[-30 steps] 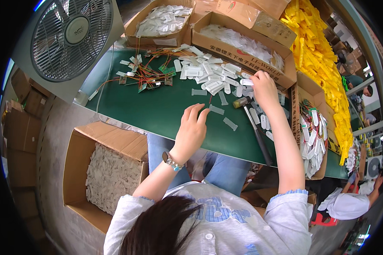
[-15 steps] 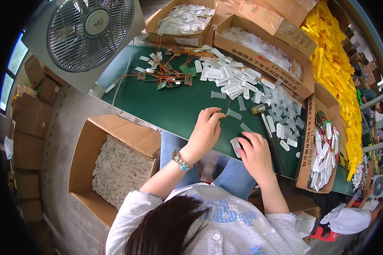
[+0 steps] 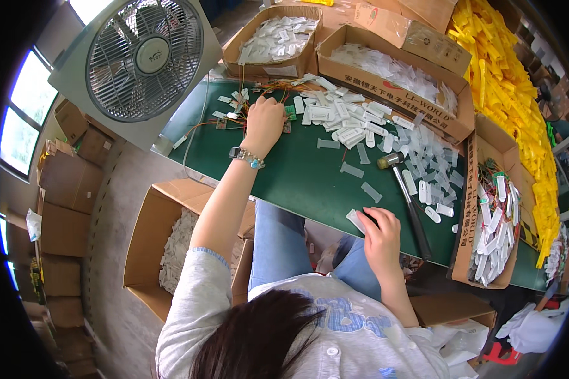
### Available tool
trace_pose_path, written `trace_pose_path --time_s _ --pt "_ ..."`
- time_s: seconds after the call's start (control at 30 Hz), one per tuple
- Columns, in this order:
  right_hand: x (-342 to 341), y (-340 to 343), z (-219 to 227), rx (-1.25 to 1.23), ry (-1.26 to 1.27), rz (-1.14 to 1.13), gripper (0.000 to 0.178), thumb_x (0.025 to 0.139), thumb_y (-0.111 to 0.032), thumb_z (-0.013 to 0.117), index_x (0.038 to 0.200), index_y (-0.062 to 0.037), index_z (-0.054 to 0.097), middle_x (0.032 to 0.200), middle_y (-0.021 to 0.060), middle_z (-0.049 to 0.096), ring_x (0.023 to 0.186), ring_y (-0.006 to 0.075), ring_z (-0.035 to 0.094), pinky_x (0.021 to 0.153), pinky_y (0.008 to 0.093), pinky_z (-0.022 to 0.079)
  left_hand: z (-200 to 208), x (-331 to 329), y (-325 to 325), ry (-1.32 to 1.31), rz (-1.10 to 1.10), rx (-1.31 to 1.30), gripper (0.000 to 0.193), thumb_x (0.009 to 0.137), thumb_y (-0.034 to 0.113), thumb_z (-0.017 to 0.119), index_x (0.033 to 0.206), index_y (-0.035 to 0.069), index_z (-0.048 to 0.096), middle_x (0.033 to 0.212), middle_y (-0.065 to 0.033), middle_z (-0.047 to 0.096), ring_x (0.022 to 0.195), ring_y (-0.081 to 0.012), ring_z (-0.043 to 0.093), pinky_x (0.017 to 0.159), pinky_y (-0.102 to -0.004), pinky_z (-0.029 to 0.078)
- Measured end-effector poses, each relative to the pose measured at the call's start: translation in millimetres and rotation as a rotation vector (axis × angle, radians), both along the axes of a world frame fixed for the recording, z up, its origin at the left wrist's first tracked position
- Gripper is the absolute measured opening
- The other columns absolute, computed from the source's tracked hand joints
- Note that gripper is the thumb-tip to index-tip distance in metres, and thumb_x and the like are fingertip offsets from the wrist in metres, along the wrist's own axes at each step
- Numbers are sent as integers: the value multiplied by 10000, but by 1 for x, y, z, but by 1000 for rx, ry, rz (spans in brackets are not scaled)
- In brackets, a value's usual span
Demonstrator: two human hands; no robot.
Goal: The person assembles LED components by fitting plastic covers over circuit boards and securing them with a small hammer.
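Observation:
My left hand (image 3: 264, 124) reaches over the pile of small green circuit boards with red and orange wires (image 3: 235, 120) at the back left of the table. Its fingers are curled down among the wires, and whatever they pinch is hidden. At the table's front edge my right hand (image 3: 382, 235) is closed on a small white plastic casing (image 3: 355, 220), held between thumb and fingers. A hammer (image 3: 412, 208) with a black handle lies just right of that hand. Several clear plastic strips (image 3: 351, 170) are scattered between the hands.
White casings (image 3: 348, 120) and clear pieces (image 3: 427, 158) heap on the green table (image 3: 284, 183). Cartons of parts (image 3: 395, 79) line the back; another carton (image 3: 487, 234) holds wired white units at right. A fan (image 3: 146, 60) stands at left, above an open carton of parts (image 3: 177, 249).
My left hand has moved from the table's middle, forward and left, onto the wired boards. My right hand stays by the front edge with the white casing.

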State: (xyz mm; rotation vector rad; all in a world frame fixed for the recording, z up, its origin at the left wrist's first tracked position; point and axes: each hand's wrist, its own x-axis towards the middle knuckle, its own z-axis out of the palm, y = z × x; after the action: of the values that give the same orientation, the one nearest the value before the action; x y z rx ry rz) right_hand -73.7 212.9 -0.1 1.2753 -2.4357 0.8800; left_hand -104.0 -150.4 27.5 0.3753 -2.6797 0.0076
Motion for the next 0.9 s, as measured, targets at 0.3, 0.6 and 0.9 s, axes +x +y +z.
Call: trace_pose_path --time_s 0.3,0.6,0.9 --pt "0 3 -2 -26 -21 20 371 761 41 651 1112 -73 694 1136 64 634 1108 276 587 909 432 444 57 7 -24 524 -147 819 97 944 86 661 969 -7 650 850 -57 708 782 -107 657 715 -255 516" --pt "1 -2 2 -35 -31 9 280 816 -31 676 1095 -57 690 1127 66 640 1091 278 586 907 429 436 113 15 -29 877 -237 634 119 971 74 627 1020 -33 618 953 -87 718 855 -123 684 789 -258 552" --pt "1 1 1 -41 -42 10 251 835 -62 679 1085 -54 688 1131 68 641 1093 280 584 909 433 434 109 17 -23 915 -261 806 133 1005 45 548 1098 -47 529 1103 -183 682 999 -236 694 916 -337 571"
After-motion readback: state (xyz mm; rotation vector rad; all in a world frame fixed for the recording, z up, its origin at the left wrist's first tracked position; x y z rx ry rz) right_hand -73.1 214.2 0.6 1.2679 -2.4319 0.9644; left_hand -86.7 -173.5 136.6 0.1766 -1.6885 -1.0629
